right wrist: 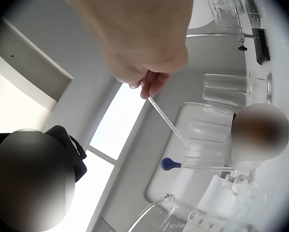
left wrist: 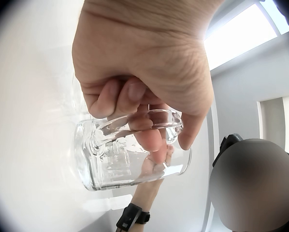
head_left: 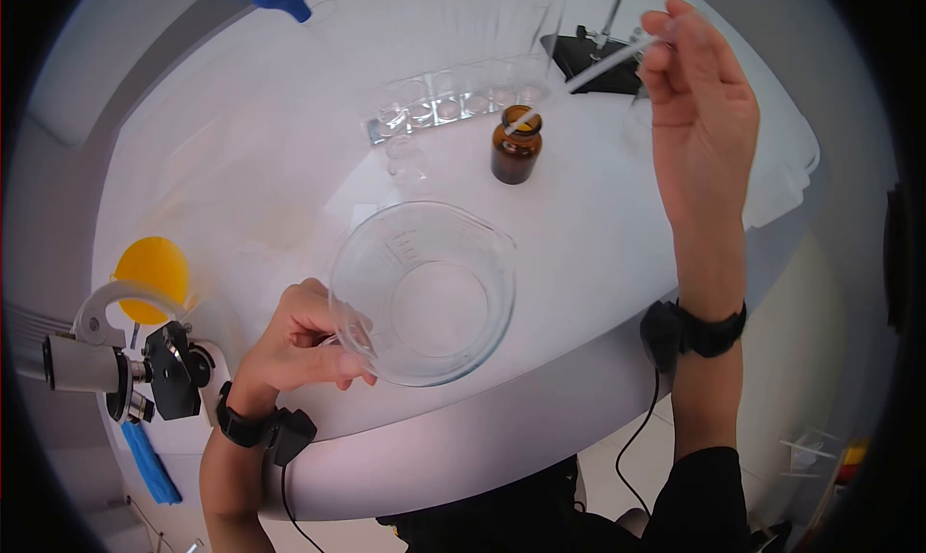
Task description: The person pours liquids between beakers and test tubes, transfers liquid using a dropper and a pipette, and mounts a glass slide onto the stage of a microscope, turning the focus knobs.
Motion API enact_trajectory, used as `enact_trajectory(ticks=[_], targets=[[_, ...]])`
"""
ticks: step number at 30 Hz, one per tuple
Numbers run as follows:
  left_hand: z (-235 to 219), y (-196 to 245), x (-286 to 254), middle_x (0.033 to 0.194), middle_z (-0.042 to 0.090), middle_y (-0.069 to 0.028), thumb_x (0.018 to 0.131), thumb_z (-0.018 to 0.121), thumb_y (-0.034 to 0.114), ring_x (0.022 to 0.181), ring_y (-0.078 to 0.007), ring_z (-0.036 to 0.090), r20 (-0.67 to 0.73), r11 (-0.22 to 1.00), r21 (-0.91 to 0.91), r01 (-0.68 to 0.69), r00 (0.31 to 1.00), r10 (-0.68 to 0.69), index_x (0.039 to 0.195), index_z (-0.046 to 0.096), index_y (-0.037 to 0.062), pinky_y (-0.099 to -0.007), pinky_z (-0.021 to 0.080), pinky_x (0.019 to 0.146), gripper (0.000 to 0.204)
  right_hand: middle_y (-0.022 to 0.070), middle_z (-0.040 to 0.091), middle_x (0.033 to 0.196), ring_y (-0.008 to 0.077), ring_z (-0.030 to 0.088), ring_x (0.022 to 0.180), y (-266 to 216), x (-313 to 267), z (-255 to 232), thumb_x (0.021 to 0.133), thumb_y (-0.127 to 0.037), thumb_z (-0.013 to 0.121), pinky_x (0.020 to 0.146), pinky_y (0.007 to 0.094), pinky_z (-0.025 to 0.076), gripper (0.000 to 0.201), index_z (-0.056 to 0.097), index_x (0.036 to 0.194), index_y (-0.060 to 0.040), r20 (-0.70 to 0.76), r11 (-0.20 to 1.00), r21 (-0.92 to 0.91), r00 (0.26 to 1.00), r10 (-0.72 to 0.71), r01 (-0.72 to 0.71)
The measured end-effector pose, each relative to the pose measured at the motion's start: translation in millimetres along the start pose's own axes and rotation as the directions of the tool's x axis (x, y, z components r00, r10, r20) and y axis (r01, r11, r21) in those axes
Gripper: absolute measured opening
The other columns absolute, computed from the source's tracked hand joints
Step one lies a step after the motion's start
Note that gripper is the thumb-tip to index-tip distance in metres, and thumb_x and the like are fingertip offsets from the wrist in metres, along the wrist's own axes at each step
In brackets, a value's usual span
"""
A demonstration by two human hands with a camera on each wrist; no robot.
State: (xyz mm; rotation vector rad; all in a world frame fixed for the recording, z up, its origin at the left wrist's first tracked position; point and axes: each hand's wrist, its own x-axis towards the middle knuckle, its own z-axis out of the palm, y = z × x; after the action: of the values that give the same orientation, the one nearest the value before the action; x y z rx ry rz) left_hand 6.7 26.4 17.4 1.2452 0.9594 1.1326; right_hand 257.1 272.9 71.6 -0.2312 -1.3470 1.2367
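White bench (head_left: pixel 222 157) with a microscope (head_left: pixel 172 370) at its left end, apparently parked out of the way, and, farther back, a clear test-tube rack (head_left: pixel 439 117), presumably there to keep its tubes upright. Hands well apart: left hand (head_left: pixel 309 341) grips the handled glass beaker (head_left: pixel 487 331) near the front edge, probably to steady it; right hand (head_left: pixel 702 80) pinches a slim rod (head_left: pixel 598 72) high up, likely for reach. Uncapped amber bottle (head_left: pixel 515 157) stands before the rack, its mouth under the rod's tip; cannot tell whether the tip is inside.
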Motion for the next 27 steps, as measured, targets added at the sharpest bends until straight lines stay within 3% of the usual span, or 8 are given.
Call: enact_trajectory(ticks=[2,4,8,11,24,27], targets=[[0,0,0,0.063,0.067,-0.0090,0.082,0.073,0.015,0.045,-0.0110,0.057,-0.005,1.000,0.014,-0.008,1.000,0.009,0.075,0.070,-0.0016,-0.0209,0.039,0.041,0.018,0.0115,0.065,0.112,0.0070,0.060,0.085,-7,-7,11,0.100,-0.021,0.056,0.079,0.0200,0.049,0.037,0.054,0.127,0.0038,0.014,0.999,0.041,1.000,0.019,-0.019],[-1,0,0,0.065,0.068,-0.0083,0.083,0.073,0.013,0.044,-0.0098,0.057,0.045,1.000,0.013,-0.007,0.999,0.007,0.082,0.072,-0.0010,-0.0205,0.039,0.042,0.014,0.0101,0.063,0.113,0.0057,0.058,0.084,-14,-17,20,0.101,-0.021,0.053,0.077,0.0186,0.048,0.035,0.055,0.125,0.0038,0.207,0.992,0.120,0.977,-0.050,0.025],[0,0,0,0.066,0.068,-0.0087,0.083,0.072,0.012,0.044,-0.0089,0.056,0.037,1.000,0.007,-0.002,0.999,0.002,0.089,0.074,-0.0011,-0.0206,0.039,0.043,0.014,0.0075,0.060,0.106,0.0053,0.056,0.080,-21,-27,31,0.103,-0.023,0.050,0.075,0.0168,0.047,0.032,0.057,0.124,0.0000,0.348,0.988,0.154,0.937,-0.029,-0.026],[1,0,0,0.064,0.067,-0.0084,0.083,0.073,0.013,0.044,-0.0083,0.054,0.041,1.000,-0.013,0.001,0.999,-0.001,0.093,0.074,-0.0014,-0.0209,0.040,0.044,0.018,0.0070,0.060,0.103,0.0052,0.057,0.077,-24,-35,38,0.103,-0.024,0.049,0.074,0.0166,0.048,0.031,0.058,0.122,-0.0022,0.359,0.986,0.148,0.933,0.022,-0.081],[1,0,0,0.053,0.058,-0.0049,0.084,0.073,0.014,0.044,-0.0091,0.054,0.054,0.999,-0.037,0.020,0.998,-0.018,0.093,0.074,-0.0033,-0.0237,0.047,0.049,0.020,0.0070,0.062,0.100,0.0054,0.058,0.075,-22,-35,37,0.101,-0.026,0.051,0.070,0.0166,0.049,0.027,0.062,0.113,-0.0045,0.398,0.985,0.149,0.917,0.019,-0.085],[0,1,0,0.053,0.058,-0.0047,0.083,0.074,0.013,0.044,-0.0089,0.054,0.054,0.999,-0.021,0.026,0.998,-0.025,0.093,0.074,-0.0031,-0.0235,0.047,0.049,0.019,0.0117,0.067,0.101,0.0088,0.062,0.075,-19,-27,32,0.101,-0.025,0.053,0.072,0.0203,0.051,0.029,0.060,0.114,0.0007,0.272,0.977,0.207,0.962,-0.009,-0.050]])
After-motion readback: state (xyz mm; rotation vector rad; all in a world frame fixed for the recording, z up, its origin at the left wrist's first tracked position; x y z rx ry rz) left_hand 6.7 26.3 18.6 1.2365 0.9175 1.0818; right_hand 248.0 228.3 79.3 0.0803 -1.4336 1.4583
